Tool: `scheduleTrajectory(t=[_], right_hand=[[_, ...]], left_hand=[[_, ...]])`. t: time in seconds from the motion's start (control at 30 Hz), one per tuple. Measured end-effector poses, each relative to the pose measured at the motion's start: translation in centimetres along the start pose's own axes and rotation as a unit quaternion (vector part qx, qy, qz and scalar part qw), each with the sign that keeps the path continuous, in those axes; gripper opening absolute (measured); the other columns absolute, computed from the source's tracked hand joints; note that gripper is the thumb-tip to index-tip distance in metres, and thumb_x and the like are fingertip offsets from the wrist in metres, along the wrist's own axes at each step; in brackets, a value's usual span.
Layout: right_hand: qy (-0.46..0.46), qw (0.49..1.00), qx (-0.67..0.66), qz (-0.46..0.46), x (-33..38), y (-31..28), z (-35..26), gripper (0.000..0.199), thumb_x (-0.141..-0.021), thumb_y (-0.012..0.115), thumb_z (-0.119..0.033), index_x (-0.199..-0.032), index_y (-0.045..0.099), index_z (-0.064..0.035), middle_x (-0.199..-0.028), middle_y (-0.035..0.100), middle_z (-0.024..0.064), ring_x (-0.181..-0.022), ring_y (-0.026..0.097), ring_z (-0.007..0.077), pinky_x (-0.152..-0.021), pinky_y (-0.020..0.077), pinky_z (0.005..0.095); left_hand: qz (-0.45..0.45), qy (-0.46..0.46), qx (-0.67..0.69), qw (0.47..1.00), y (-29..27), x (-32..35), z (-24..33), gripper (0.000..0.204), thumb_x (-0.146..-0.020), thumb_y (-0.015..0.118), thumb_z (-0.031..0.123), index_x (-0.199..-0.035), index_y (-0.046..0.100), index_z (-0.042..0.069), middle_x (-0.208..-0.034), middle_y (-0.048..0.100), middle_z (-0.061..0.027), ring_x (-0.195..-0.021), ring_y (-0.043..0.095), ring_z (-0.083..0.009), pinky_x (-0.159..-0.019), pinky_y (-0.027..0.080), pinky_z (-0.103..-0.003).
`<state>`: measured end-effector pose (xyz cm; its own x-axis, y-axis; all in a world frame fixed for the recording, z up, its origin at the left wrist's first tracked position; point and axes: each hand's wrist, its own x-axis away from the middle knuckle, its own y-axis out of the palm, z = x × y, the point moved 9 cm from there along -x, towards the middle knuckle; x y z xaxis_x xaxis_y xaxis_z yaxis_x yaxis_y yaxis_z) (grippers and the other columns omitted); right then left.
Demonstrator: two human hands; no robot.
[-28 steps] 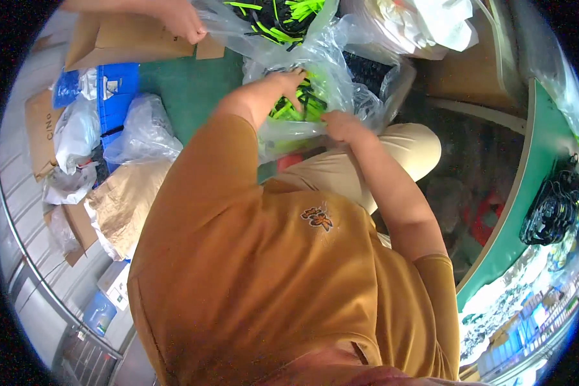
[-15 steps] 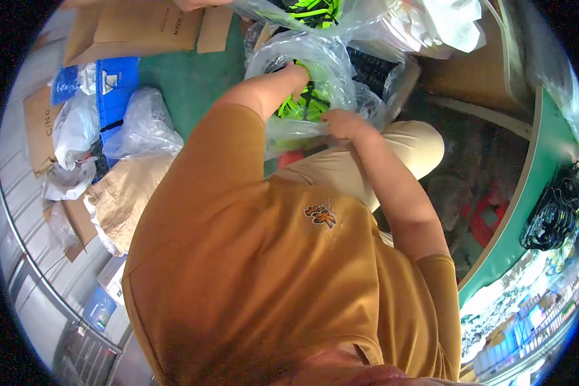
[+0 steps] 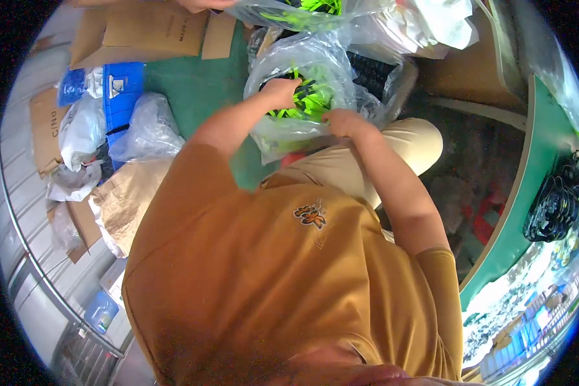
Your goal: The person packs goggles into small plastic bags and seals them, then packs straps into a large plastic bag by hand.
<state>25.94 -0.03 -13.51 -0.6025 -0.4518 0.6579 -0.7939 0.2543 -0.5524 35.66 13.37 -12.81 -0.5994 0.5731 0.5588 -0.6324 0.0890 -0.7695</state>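
A clear plastic bag (image 3: pixel 270 135) stands open in front of me, with bright green and black strips (image 3: pixel 312 103) bunched inside. My left hand (image 3: pixel 280 94) is at the bag's mouth, over the strips. Its fingers look closed, but their tips are hidden among the strips, so what they hold is unclear. My right hand (image 3: pixel 344 122) is closed on the near right rim of the same bag, beside my knee.
Another person's hand (image 3: pixel 206 4) shows at the top edge, near a cardboard box (image 3: pixel 154 32) and a second bag of green strips (image 3: pixel 318 6). A blue crate (image 3: pixel 121 90) and plastic bags are at left. Black cords (image 3: pixel 553 202) lie on the green tabletop (image 3: pixel 505 248) at right.
My left hand has drawn back toward the left and nearer rim of the bag. The right hand keeps its hold on the rim.
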Motion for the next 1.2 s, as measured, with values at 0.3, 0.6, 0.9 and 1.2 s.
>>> scheduleTrajectory(t=[0.3,0.6,0.9,1.2], right_hand=[[0.015,0.998,-0.048,0.03,-1.8,2.1,2.0,0.037,-0.086,0.055,-0.026,-0.119,0.069,-0.0152,-0.12,0.069,0.0174,-0.11,0.066,0.0374,-0.091,0.0535,0.0482],[-0.023,0.999,0.023,-0.013,-1.2,1.9,0.7,0.043,-0.082,0.059,-0.021,-0.123,0.069,-0.015,-0.118,0.069,0.019,-0.109,0.067,0.038,-0.092,0.053,0.0459],[-0.035,0.999,-0.001,0.007,-0.7,0.8,0.0,0.046,-0.076,0.06,-0.015,-0.122,0.069,-0.0136,-0.119,0.069,0.0188,-0.11,0.066,0.0379,-0.092,0.0525,0.0457],[-0.053,0.998,0.011,0.01,-0.1,0.2,-1.1,0.047,-0.074,0.058,-0.014,-0.121,0.069,-0.0139,-0.117,0.068,0.0214,-0.108,0.066,0.0396,-0.09,0.0526,0.0462]], left_hand=[[0.222,0.065,0.041,0.972,-3.5,8.4,1.2,0.064,-0.067,0.08,0.023,-0.123,0.055,0.009,-0.11,0.067,-0.0199,-0.102,0.064,-0.0402,-0.087,0.052,-0.048],[0.315,-0.044,0.206,0.925,-10.5,13.6,0.6,0.058,-0.064,0.085,0.028,-0.111,0.057,0.008,-0.096,0.07,-0.0187,-0.093,0.067,-0.0409,-0.081,0.055,-0.048],[0.378,0.01,0.346,0.859,-18.5,17.8,1.5,0.067,-0.067,0.09,0.026,-0.123,0.059,0.005,-0.111,0.071,-0.0158,-0.102,0.07,-0.026,-0.09,0.054,-0.037],[0.452,0.054,0.165,0.875,-37.4,21.4,-1.4,0.04,-0.086,0.071,0.021,-0.121,0.066,0.004,-0.119,0.069,-0.0107,-0.107,0.066,-0.0233,-0.093,0.052,-0.039]])
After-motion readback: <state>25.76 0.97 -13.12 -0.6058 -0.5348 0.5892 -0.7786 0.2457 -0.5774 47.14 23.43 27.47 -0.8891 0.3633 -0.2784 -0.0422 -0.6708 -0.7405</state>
